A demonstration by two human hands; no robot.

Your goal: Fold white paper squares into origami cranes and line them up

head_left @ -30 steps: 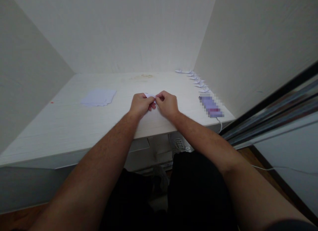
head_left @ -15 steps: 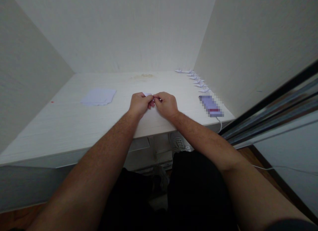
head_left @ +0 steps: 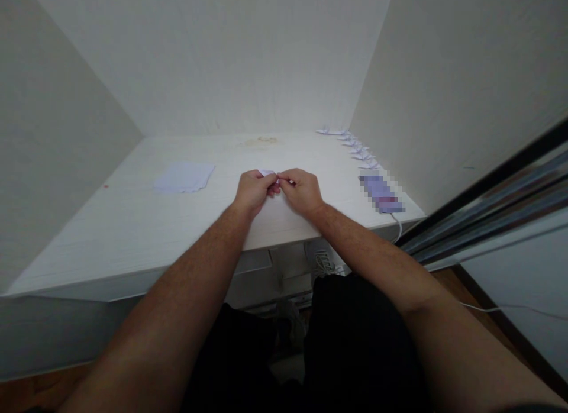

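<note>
My left hand [head_left: 255, 190] and my right hand [head_left: 302, 191] meet over the middle of the white desk [head_left: 128, 223], near its front edge. Between their fingertips is a small piece of white folded paper [head_left: 267, 172], mostly hidden by the fingers. My left hand is closed round it, thumb on top. The thumb and forefinger of my right hand pinch at the paper's right end, touching the left fingertips. How the paper is folded I cannot make out.
A stack of white paper sheets [head_left: 185, 177] lies to the left. Several folded paper figures [head_left: 366, 157] line the right wall. In front of them lies a phone [head_left: 381, 193], blurred out, with a white cable [head_left: 399, 228] running off the edge. Walls enclose the desk's back and sides.
The view has shifted slightly, so everything appears a little lower and further right. Both hands keep nearly the same pinch on the folded paper.
</note>
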